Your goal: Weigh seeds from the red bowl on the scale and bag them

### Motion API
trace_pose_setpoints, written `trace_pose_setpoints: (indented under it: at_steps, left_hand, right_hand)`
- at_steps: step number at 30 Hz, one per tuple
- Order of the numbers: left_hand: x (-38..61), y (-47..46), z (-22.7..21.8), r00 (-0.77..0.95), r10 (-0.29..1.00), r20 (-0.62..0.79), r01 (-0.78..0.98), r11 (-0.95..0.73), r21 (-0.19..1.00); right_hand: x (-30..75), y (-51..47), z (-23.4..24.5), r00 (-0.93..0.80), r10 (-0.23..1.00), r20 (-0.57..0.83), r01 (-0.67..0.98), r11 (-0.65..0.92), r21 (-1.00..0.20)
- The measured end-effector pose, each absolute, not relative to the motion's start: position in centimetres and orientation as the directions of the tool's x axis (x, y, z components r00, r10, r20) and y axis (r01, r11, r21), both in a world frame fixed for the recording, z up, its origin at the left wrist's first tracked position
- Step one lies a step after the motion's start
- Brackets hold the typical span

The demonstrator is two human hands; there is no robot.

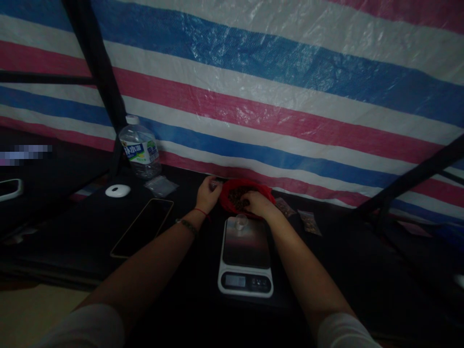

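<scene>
A red plastic bag point(268, 192), spread open like a bowl, holds a heap of small brown pieces point(236, 195). Into this heap reaches my right hand point(258, 203), its fingers curled in among the pieces and their tips hidden. My left hand point(208, 194) is closed at the bag's left side, around a small, clear-looking thing point(216, 184) too dim to name. Just in front of the bag lies a white digital scale point(246, 253) with a dark plate and a lit display. On the plate's far edge stands a small clear cup point(241, 222).
Small packed bags point(310, 222) lie right of the red bag. Leftward are a dark-screened phone point(143, 228), a clear plastic pouch point(160, 186), a white oval case point(118, 191) and a large plastic bottle point(140, 150). A striped tarp point(253, 104) hangs close behind; dark metal poles point(99, 72) flank the table.
</scene>
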State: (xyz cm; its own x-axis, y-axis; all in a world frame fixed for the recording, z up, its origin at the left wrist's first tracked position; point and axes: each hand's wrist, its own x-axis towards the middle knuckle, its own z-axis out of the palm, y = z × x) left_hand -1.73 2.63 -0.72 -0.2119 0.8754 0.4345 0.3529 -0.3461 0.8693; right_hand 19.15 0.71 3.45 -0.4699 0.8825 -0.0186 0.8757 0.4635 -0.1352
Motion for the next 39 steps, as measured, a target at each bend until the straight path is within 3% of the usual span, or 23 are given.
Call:
trace_pose_setpoints:
  at_steps: [13,20,25,39]
  left_hand:
    - [-1.7,2.3,-0.4,-0.204,0.885,0.419,0.329,-0.341,0.881]
    - [-1.7,2.1,-0.2,-0.206,0.883,0.423,0.311,-0.351,0.883]
    - [-1.7,2.2,-0.3,-0.195,0.885,0.423,0.308,-0.354,0.883]
    - [-1.8,2.3,-0.5,-0.203,0.886,0.418,0.304,-0.349,0.887]
  right_hand:
    - [19.4,0.9,4.6,-0.462,0.887,0.006,0.871,0.456,-0.183]
    - [19.7,-0.1,6.7,-0.446,0.895,0.005,0.857,0.428,-0.286]
    - [18.8,-3.6,9.9,-0.555,0.829,0.076,0.764,0.543,-0.348]
    - [16.4,-8.1,10.8,-0.673,0.74,-0.003,0.719,0.653,-0.236]
